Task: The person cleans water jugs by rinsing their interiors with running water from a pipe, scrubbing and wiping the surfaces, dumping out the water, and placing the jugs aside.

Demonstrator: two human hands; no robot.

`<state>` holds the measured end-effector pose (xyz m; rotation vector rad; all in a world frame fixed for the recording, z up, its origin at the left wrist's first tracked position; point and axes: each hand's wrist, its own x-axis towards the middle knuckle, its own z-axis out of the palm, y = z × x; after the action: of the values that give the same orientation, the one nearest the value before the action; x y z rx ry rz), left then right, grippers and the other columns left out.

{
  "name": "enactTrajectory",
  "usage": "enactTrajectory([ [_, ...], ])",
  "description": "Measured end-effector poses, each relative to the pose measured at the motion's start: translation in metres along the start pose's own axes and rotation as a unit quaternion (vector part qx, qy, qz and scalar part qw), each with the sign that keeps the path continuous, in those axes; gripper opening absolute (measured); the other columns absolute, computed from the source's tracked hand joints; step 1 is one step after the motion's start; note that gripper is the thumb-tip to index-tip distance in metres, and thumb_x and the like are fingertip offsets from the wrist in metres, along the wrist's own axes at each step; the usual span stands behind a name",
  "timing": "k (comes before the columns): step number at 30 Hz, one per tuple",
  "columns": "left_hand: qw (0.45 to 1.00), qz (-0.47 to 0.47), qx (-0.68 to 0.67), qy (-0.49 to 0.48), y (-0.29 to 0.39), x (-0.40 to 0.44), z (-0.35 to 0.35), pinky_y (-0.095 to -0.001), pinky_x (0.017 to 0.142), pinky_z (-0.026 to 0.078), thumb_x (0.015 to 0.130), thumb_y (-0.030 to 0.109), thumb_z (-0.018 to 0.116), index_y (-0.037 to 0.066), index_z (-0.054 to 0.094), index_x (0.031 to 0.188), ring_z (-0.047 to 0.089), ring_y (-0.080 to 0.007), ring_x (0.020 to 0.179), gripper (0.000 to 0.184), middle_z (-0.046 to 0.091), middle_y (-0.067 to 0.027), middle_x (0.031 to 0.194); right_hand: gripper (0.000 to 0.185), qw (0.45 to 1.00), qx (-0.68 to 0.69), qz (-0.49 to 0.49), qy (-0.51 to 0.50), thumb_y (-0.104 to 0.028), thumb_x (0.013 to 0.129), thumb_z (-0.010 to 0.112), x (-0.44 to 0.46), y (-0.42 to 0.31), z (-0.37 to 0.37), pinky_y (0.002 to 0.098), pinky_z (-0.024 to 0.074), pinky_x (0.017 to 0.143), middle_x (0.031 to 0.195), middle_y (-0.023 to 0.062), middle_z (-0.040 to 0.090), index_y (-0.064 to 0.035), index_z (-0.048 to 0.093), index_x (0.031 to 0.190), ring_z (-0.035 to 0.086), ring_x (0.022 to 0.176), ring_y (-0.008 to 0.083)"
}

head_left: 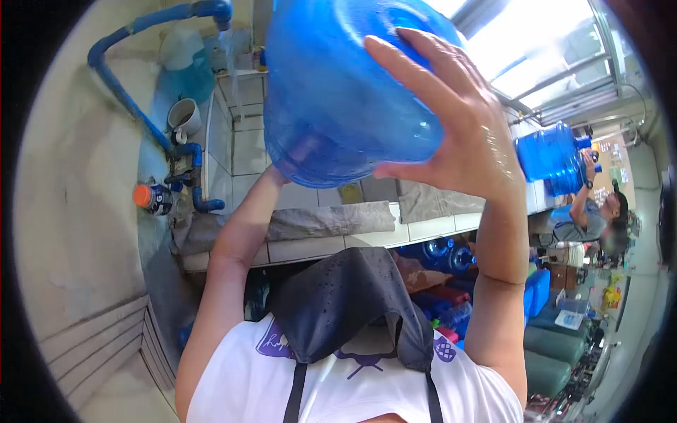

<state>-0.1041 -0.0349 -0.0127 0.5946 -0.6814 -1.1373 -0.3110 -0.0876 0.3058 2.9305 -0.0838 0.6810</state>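
Observation:
A large translucent blue water jug [345,106] is held up in front of me, tilted, with wet drops on its surface. My right hand [458,116] grips its upper right side, fingers spread over the rounded end and the thumb lower down. My left hand [306,149] supports the jug's lower left side; it shows only dimly through the blue plastic, and its fingers are hard to make out. Below the jug lies a white-tiled basin [248,144]. A blue pipe [113,67] curves over the basin on the left, and a thin stream of water falls from its end.
Grey cloths [331,221] drape the basin's front ledge. A white mug [184,115] and an orange-capped bottle [151,197] are at the left. Several blue jugs [451,254] sit below the ledge. At the right, another person [596,218] reaches to a blue jug [550,158].

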Motion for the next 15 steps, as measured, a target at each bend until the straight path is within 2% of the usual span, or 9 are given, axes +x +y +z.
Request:
enactTrajectory([
  [3, 1.0, -0.008, -0.002, -0.013, -0.003, 0.011, 0.014, -0.0417, 0.11, 0.036, 0.098, 0.038, 0.053, 0.009, 0.024, 0.148, 0.038, -0.0242, 0.133, 0.065, 0.035, -0.0107, 0.148, 0.098, 0.999, 0.005, 0.032, -0.008, -0.043, 0.05, 0.089, -0.005, 0.0, 0.015, 0.0516, 0.04, 0.104, 0.139, 0.0161, 0.05, -0.0286, 0.05, 0.14, 0.047, 0.126, 0.0407],
  [7, 0.997, -0.034, -0.025, -0.065, -0.011, 0.018, 0.042, -0.0414, 0.108, 0.038, 0.098, 0.036, 0.053, 0.008, 0.027, 0.147, 0.041, -0.0245, 0.13, 0.062, 0.037, -0.0113, 0.146, 0.103, 0.997, 0.047, 0.05, 0.022, -0.035, 0.053, 0.088, -0.013, -0.004, 0.039, 0.0504, 0.033, 0.109, 0.136, 0.022, 0.049, -0.0307, 0.041, 0.144, 0.046, 0.126, 0.0411],
  [10, 0.995, -0.043, -0.031, -0.086, 0.006, 0.001, 0.015, -0.0411, 0.107, 0.039, 0.098, 0.035, 0.054, 0.008, 0.029, 0.145, 0.043, -0.0246, 0.128, 0.06, 0.04, -0.0117, 0.144, 0.103, 0.995, 0.083, 0.046, 0.031, -0.038, 0.053, 0.088, -0.016, -0.008, 0.04, 0.0503, 0.0305, 0.111, 0.137, 0.0249, 0.046, -0.0294, 0.04, 0.144, 0.044, 0.128, 0.0406],
  [15, 0.995, -0.051, -0.01, -0.081, 0.03, 0.003, -0.009, -0.0407, 0.105, 0.041, 0.098, 0.033, 0.054, 0.006, 0.033, 0.143, 0.046, -0.0249, 0.125, 0.057, 0.043, -0.0125, 0.141, 0.107, 0.989, 0.123, 0.029, 0.082, -0.041, 0.052, 0.088, -0.038, -0.012, 0.049, 0.0502, 0.0297, 0.111, 0.141, 0.0236, 0.04, -0.0308, 0.037, 0.145, 0.04, 0.131, 0.042],
])
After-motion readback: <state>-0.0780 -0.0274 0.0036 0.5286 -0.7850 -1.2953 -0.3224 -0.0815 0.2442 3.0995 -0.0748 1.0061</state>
